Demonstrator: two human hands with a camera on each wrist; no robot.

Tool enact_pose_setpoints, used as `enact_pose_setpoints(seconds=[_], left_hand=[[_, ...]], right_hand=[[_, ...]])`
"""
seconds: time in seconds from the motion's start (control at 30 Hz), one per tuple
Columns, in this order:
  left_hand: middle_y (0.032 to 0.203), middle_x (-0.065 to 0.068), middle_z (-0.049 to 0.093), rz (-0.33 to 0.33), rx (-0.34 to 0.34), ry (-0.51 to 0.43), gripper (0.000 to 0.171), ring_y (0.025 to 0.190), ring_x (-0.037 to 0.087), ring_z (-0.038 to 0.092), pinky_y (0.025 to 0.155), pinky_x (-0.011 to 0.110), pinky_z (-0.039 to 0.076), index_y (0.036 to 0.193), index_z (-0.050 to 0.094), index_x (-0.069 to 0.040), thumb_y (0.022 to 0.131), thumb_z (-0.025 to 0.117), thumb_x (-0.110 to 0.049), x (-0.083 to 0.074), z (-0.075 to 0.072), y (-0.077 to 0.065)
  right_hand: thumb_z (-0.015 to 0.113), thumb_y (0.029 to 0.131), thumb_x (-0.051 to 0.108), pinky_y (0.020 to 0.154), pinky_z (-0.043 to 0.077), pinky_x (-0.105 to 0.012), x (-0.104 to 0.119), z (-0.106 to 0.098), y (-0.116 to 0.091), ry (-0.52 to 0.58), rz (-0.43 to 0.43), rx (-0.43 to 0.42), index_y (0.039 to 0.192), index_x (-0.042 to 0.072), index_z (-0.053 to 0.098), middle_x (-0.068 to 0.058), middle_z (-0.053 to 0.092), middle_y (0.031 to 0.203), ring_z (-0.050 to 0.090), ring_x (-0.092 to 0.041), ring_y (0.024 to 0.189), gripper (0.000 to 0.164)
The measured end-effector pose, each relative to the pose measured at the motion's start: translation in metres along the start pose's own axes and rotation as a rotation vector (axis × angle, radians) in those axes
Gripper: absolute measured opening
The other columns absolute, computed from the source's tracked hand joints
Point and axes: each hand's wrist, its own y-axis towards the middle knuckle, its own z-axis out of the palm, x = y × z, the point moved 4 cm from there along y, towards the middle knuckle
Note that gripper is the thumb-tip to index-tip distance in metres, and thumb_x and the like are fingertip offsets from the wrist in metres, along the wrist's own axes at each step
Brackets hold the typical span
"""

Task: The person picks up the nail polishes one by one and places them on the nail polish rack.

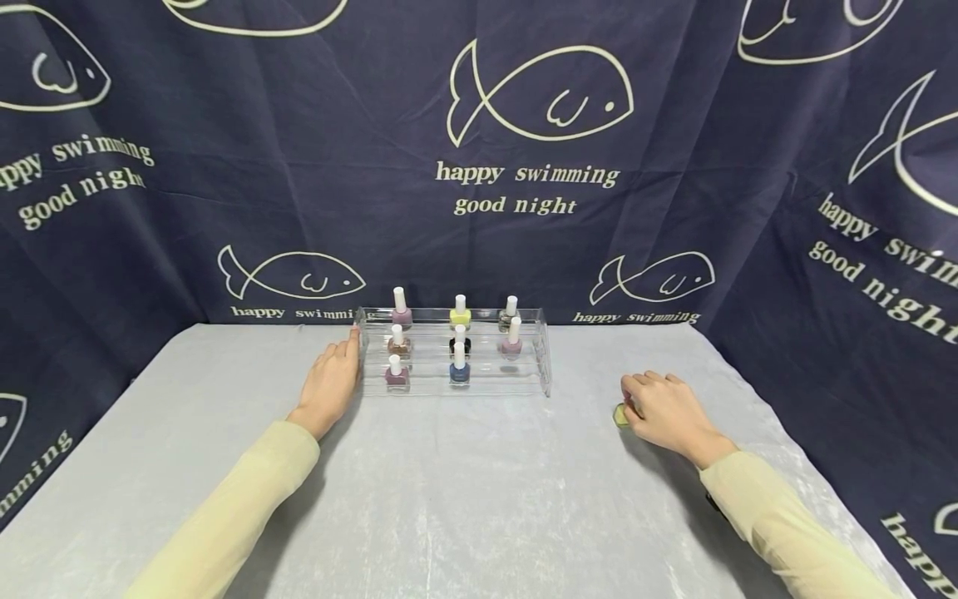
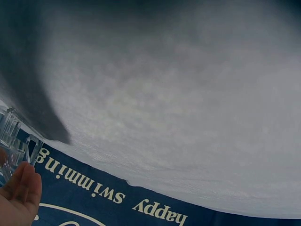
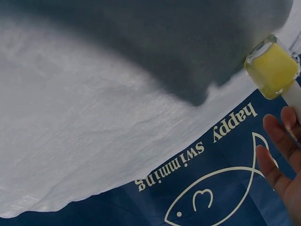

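Observation:
A clear tiered display rack (image 1: 490,388) stands at the back of the table, holding several nail polish bottles with white caps. My left hand (image 1: 329,384) holds the rack's left side; in the left wrist view, the fingers (image 2: 26,188) are at its clear end panel. To the right of the rack, my right hand (image 1: 669,416) pinches a yellow nail polish bottle (image 1: 620,416) close over the table. In the right wrist view that yellow bottle (image 3: 273,69) is tilted, its white cap (image 3: 294,98) toward the fingers.
On the rack's top tier are a mauve bottle (image 1: 402,317), a yellow-green bottle (image 1: 460,317) and a greyish bottle (image 1: 511,317). Lower down sit a blue bottle (image 1: 460,373) and a pink bottle (image 1: 511,344), among others. A dark fish-print cloth (image 1: 404,216) hangs behind the pale tablecloth (image 1: 449,499).

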Motion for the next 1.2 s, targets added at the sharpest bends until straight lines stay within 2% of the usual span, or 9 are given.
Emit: enact_pose_setpoints(seconds=[0.47, 0.83, 1.2], left_hand=[[0.105, 0.023, 0.060, -0.008, 0.013, -0.014, 0.056, 0.094, 0.033, 0.055, 0.077, 0.042, 0.048, 0.137, 0.027, 0.008, 0.089, 0.051, -0.008, 0.000, 0.000, -0.001], [0.101, 0.022, 0.061, -0.003, -0.006, -0.004, 0.055, 0.090, 0.033, 0.055, 0.074, 0.041, 0.048, 0.136, 0.029, 0.008, 0.088, 0.053, -0.007, -0.001, -0.001, -0.001], [0.102, 0.022, 0.061, 0.001, 0.001, -0.009, 0.056, 0.090, 0.033, 0.055, 0.076, 0.041, 0.048, 0.136, 0.028, 0.009, 0.088, 0.052, -0.007, -0.001, -0.002, -0.001]], right_hand=[[0.059, 0.067, 0.013, 0.051, 0.029, -0.026, 0.002, -0.001, 0.004, 0.008, -0.018, 0.015, 0.066, 0.019, 0.045, 0.009, 0.047, 0.060, 0.045, -0.012, 0.059, 0.015], [0.057, 0.066, 0.009, 0.050, 0.031, -0.027, 0.005, -0.003, 0.010, 0.013, -0.044, -0.018, 0.065, 0.019, 0.044, 0.009, 0.045, 0.059, 0.046, -0.014, 0.059, 0.016], [0.058, 0.067, 0.009, 0.050, 0.033, -0.028, 0.010, -0.005, 0.026, 0.022, -0.067, -0.018, 0.066, 0.018, 0.045, 0.009, 0.046, 0.060, 0.046, -0.014, 0.059, 0.016]])
